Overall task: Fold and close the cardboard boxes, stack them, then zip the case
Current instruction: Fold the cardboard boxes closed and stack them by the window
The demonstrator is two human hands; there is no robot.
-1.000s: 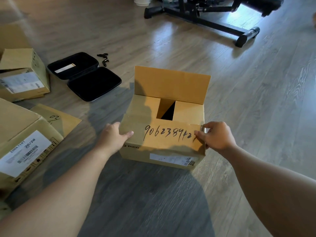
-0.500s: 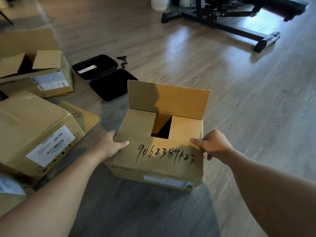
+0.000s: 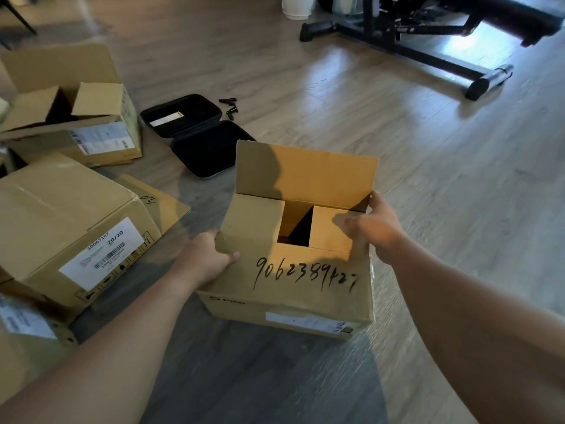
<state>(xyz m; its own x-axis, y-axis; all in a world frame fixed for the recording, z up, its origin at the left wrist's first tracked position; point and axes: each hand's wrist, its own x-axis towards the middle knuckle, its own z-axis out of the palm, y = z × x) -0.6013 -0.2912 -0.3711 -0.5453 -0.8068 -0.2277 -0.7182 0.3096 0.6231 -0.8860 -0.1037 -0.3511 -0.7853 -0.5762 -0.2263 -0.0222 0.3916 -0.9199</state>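
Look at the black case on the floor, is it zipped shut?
No, the black case lies wide open on the floor, with both of its halves spread flat.
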